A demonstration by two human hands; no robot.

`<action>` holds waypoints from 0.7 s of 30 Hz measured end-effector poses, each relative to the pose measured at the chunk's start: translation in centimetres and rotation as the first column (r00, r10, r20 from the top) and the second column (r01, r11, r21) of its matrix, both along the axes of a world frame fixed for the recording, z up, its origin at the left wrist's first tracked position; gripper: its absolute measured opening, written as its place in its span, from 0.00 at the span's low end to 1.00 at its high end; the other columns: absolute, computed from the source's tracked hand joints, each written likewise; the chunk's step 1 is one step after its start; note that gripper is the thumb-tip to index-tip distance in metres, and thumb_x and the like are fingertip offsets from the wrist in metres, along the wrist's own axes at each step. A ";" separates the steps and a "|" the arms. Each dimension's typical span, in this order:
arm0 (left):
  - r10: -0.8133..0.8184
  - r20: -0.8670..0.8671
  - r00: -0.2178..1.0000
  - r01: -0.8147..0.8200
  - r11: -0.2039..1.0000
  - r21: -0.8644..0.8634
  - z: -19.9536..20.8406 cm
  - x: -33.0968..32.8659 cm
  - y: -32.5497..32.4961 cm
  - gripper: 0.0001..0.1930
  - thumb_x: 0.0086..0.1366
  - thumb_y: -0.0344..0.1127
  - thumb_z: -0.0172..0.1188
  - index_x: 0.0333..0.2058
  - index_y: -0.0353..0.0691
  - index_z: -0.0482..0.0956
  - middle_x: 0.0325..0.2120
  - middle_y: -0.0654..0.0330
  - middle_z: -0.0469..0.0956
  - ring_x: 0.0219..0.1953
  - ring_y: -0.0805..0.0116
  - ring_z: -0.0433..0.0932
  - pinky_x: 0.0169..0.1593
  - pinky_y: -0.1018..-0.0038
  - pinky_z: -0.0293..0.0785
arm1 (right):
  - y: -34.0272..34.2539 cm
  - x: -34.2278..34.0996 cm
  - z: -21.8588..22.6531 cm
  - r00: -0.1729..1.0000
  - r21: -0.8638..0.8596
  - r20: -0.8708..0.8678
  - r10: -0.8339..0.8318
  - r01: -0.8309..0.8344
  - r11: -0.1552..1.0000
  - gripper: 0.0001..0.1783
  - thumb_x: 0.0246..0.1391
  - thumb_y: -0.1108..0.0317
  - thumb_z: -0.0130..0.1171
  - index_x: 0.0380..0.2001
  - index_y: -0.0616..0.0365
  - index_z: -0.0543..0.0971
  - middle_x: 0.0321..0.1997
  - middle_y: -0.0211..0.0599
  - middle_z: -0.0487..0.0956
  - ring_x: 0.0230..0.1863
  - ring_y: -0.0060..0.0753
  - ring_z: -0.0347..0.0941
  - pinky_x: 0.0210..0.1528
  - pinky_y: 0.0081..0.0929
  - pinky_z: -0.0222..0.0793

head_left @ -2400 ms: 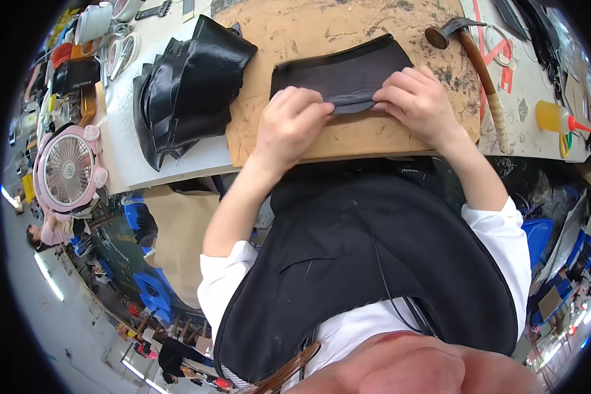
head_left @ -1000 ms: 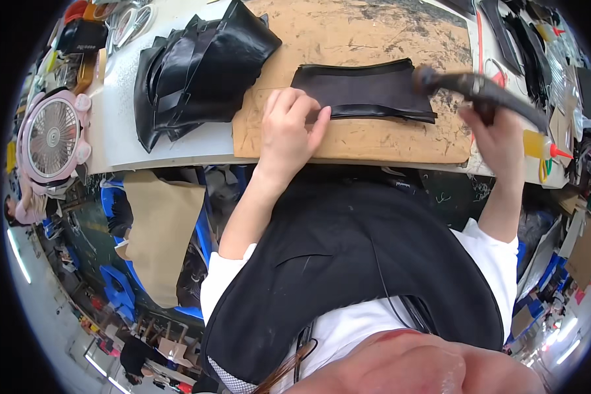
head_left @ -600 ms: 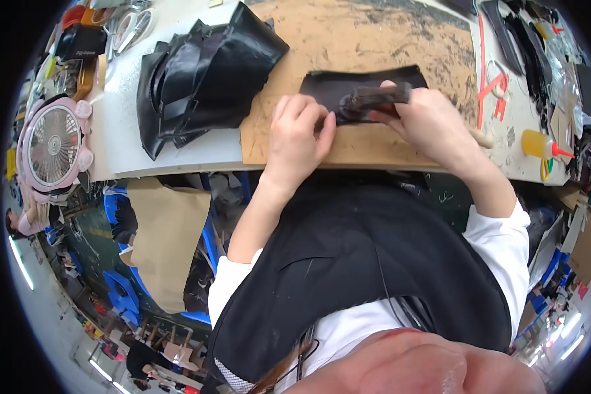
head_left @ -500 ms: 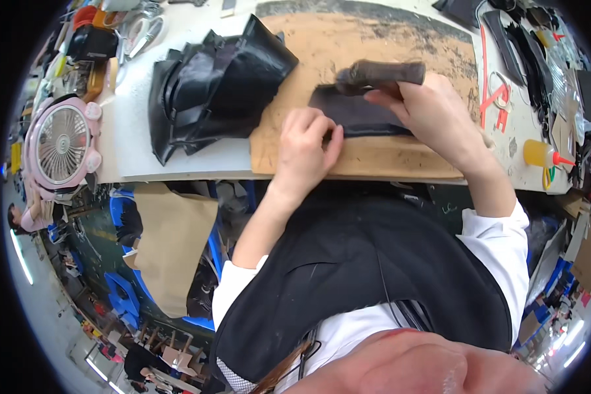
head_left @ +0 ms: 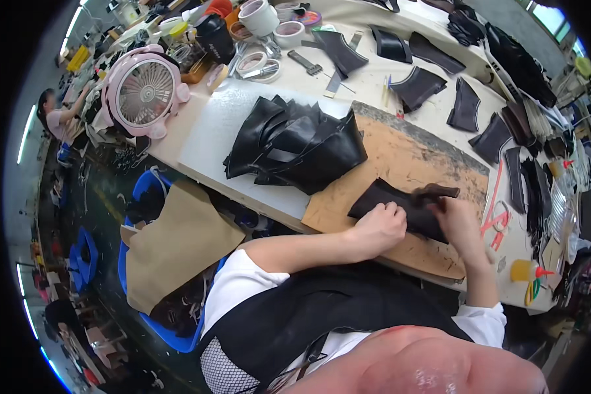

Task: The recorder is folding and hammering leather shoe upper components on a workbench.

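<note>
Visibly, the right hand (head_left: 459, 224) grips a blurred hammer (head_left: 438, 191); whether the left hand (head_left: 382, 228) pinches the dark panel (head_left: 383, 193), I cannot tell.

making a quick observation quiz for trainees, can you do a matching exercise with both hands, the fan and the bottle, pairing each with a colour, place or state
Column one
1. left hand
2. right hand
3. fan
4. bottle

Column two
A. yellow with a red tip
B. on the dark piece
C. pink
D. holding the hammer

Pairs: 1-B, 2-D, 3-C, 4-A
</note>
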State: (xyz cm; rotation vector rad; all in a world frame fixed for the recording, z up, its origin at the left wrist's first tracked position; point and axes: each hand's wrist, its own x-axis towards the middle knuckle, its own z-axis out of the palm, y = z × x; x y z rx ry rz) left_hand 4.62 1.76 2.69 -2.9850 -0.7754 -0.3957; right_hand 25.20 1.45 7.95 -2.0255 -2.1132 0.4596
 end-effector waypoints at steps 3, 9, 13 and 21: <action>-0.032 -0.004 0.999 0.032 0.999 -0.011 0.1 -0.1 2.0 0.10 0.49 0.33 0.59 0.31 0.35 0.78 0.29 0.58 0.72 0.34 0.64 0.72 0.32 0.73 0.69 | 0.6 1.0 1.8 0.989 0.106 -0.146 -0.016 0.032 0.994 0.09 0.53 0.68 0.63 0.35 0.63 0.81 0.29 0.51 0.80 0.32 0.50 0.78 0.34 0.40 0.71; -0.100 0.080 0.992 0.092 0.991 0.097 -1.8 0.6 3.3 0.08 0.50 0.33 0.58 0.29 0.37 0.76 0.29 0.59 0.71 0.33 0.64 0.73 0.29 0.74 0.69 | -0.6 3.7 1.1 0.962 0.027 -0.099 -0.255 0.258 0.966 0.12 0.54 0.67 0.63 0.32 0.66 0.76 0.26 0.49 0.78 0.30 0.50 0.76 0.33 0.39 0.67; -0.102 0.010 0.995 0.102 0.990 -0.098 0.0 0.3 3.1 0.07 0.53 0.32 0.56 0.31 0.37 0.75 0.28 0.55 0.74 0.31 0.60 0.76 0.33 0.67 0.74 | 0.0 6.4 0.2 0.938 -0.187 -0.204 -0.279 0.242 0.952 0.15 0.57 0.64 0.61 0.39 0.66 0.74 0.28 0.47 0.79 0.31 0.43 0.77 0.35 0.38 0.69; 0.482 -0.030 0.875 -0.478 0.855 -0.203 10.5 -10.4 7.3 0.14 0.57 0.27 0.59 0.44 0.34 0.77 0.36 0.49 0.79 0.41 0.48 0.78 0.45 0.60 0.74 | -1.9 9.8 -2.6 0.956 0.188 0.176 -0.234 0.201 0.961 0.28 0.52 0.63 0.65 0.54 0.62 0.71 0.49 0.49 0.76 0.53 0.48 0.72 0.53 0.36 0.67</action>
